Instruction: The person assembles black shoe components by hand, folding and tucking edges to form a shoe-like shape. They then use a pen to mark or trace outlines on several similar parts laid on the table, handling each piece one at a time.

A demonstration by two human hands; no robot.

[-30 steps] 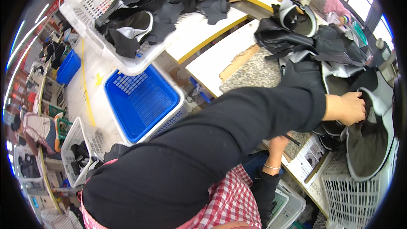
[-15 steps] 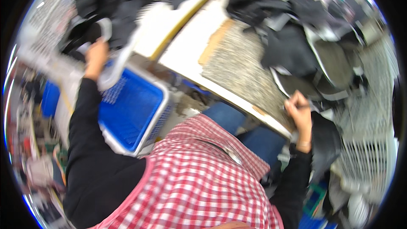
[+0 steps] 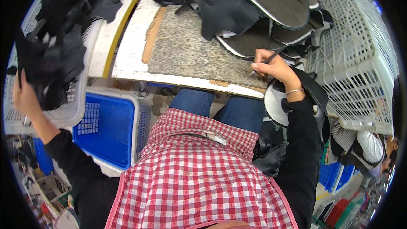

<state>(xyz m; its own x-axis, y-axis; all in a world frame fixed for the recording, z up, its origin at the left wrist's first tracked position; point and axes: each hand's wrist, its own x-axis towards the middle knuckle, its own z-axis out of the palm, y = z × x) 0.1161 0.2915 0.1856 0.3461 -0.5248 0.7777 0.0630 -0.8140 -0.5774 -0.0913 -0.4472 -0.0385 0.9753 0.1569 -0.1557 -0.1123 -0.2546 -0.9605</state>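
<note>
My left hand (image 3: pixel 27 97) is at the left edge of a heap of flat black cut pieces (image 3: pixel 55 55), its thumb and fingers closed on the edge of a black piece (image 3: pixel 30 61). The heap lies in a white plastic basket (image 3: pixel 78 101). Over the right front of a speckled grey stone slab (image 3: pixel 190 51), my right hand (image 3: pixel 273 65) grips a thin dark pen-like tool (image 3: pixel 275 54), its tip pointing down to the slab. Beyond that hand lie black-and-white sewn pieces, like shoe uppers (image 3: pixel 280 0), with dark linings.
A blue basket (image 3: pixel 108 129) stands below the table's left front. The white table (image 3: pixel 131 55) has a yellow-edged strip (image 3: pixel 111 46) on its left. At right rises a large white slatted crate (image 3: pixel 347 51). A white-faced piece (image 3: pixel 275 104) hangs beside my right wrist.
My view has turned, and the blur is gone. My left hand has left the black-and-white piece it was at and is now on the black heap. My right hand still holds the tool.
</note>
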